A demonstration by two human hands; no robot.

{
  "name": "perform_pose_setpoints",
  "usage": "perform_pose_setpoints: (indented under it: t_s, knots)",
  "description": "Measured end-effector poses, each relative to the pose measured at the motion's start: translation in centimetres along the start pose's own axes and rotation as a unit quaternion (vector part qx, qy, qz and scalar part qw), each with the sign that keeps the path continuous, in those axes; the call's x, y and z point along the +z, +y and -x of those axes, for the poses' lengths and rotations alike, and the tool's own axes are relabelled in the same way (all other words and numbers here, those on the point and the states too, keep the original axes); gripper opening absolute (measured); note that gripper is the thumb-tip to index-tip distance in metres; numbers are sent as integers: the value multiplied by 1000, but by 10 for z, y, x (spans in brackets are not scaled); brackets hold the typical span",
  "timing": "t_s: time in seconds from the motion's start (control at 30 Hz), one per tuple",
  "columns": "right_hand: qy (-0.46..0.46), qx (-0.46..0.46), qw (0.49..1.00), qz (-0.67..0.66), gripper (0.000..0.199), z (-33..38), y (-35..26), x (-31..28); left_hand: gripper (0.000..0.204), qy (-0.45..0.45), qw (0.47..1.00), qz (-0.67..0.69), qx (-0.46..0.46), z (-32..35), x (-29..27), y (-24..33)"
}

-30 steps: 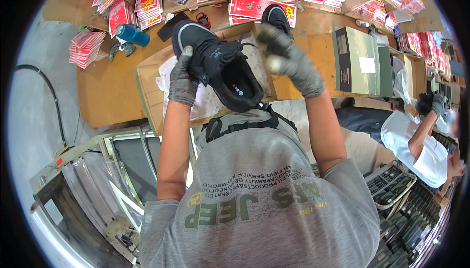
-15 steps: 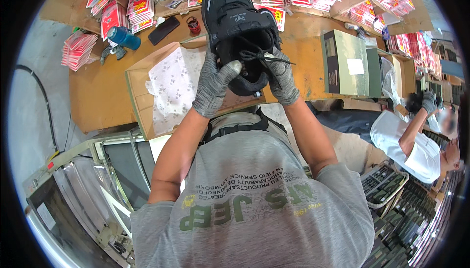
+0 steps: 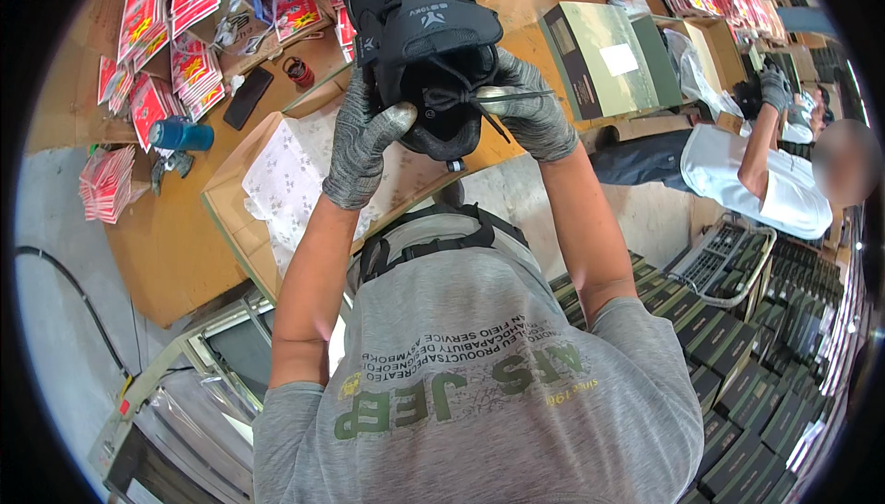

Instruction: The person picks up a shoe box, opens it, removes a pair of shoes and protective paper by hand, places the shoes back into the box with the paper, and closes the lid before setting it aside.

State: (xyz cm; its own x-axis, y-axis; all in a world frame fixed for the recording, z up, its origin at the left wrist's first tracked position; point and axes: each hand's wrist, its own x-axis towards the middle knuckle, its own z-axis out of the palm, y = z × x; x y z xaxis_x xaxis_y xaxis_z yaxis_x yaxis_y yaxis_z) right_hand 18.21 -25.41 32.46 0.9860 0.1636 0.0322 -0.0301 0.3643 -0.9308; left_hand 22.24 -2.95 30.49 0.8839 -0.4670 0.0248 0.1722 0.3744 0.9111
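A black shoe [image 3: 433, 34] is held up before me above the table, toe pointing away and opening toward me. My left hand [image 3: 364, 140], in a grey knit glove, grips its left side, the thumb on the collar near the heel. On the other side my right hand [image 3: 530, 112], also gloved, closes round the shoe. Dark laces [image 3: 516, 96] stick out over the right fingers. The fingers beneath the shoe are hidden. Below and left of it lies an open shoebox [image 3: 224, 205] with patterned white tissue paper [image 3: 286, 172] inside.
A blue bottle [image 3: 182, 134], a dark phone [image 3: 248, 99] and a small red item [image 3: 298, 71] stand at the left. Red printed packets [image 3: 195, 80] line the back. A green shoebox [image 3: 590, 62] is at right, near a gloved co-worker [image 3: 737, 168]. Boxes [image 3: 737, 357] fill the lower right.
My view has turned to the right, so the table and co-worker appear shifted and tilted. The shoe has come slightly nearer to me. Both hands keep their hold.
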Motion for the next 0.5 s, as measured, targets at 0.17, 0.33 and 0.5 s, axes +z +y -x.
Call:
perform_pose_setpoints:
  t_s: [0.17, 0.33, 0.5]
  knots:
    - [49, -2, 998, 31, 77, 16, -3, 12, 92, -47, 998, 28, 0, -2, -4, -8]
    - [71, 0, 995, 68, 86, 36, 9, 12, 86, -77, 997, 12, 15, 4, -3, -5]
    - [59, -51, 991, 114, 108, 39, 19, 41, 52, -13, 994, 61, -94, -5, 8, -5]
